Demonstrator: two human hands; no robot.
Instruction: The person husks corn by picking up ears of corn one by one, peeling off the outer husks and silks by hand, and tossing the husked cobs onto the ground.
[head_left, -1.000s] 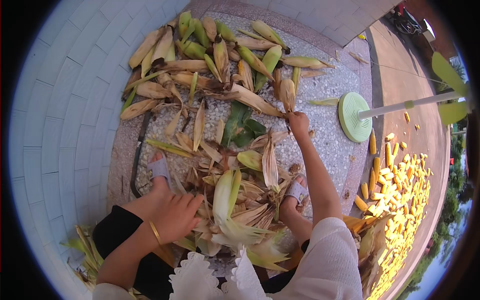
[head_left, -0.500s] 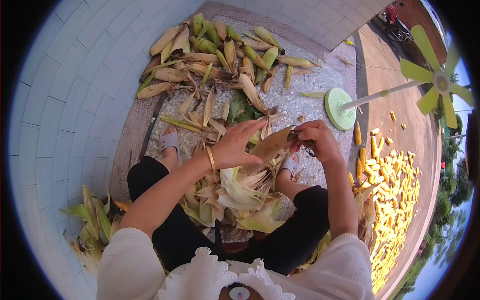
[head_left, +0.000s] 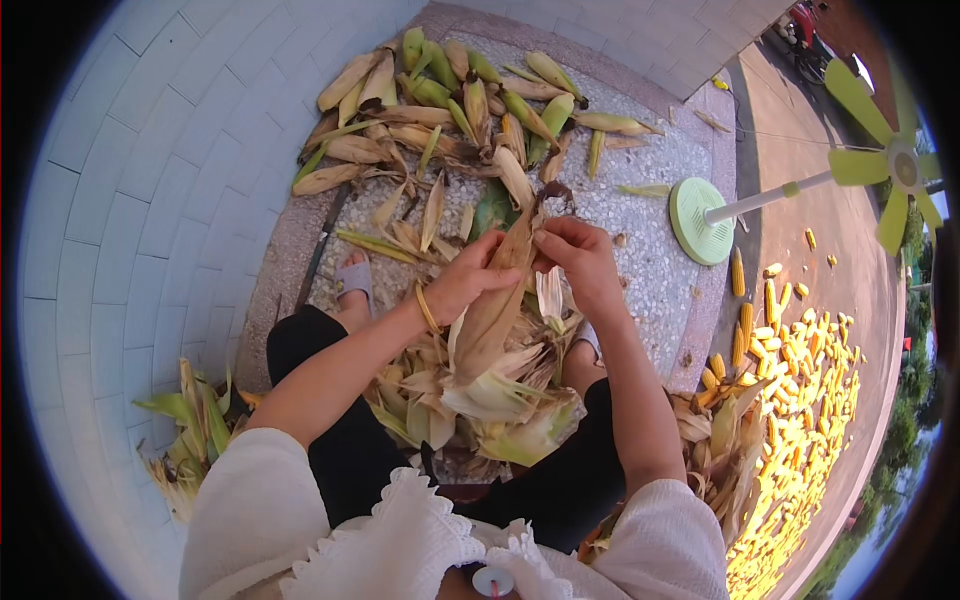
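A dry, brown-husked ear of corn (head_left: 487,330) is held upright between my knees, its dark silk end pointing away from me. My left hand (head_left: 470,278) is closed round its left side, with a yellow bangle on the wrist. With thumb and fingers pinched, my right hand (head_left: 582,262) grips the husk near the dark tip. The kernels are hidden inside the husk. Below both hands, a heap of stripped husks (head_left: 500,405) lies between my feet.
Unhusked corn ears (head_left: 430,110) are piled ahead against the tiled wall (head_left: 130,180). A green-based fan (head_left: 700,222) stands at right. Beyond it, bare yellow cobs (head_left: 800,420) cover the ground. More husks (head_left: 190,425) lie at my left.
The ear has been turned more upright. My left hand has gone from spread fingers to gripping it, and my right hand has moved left and up to the tip. The view has shifted slightly.
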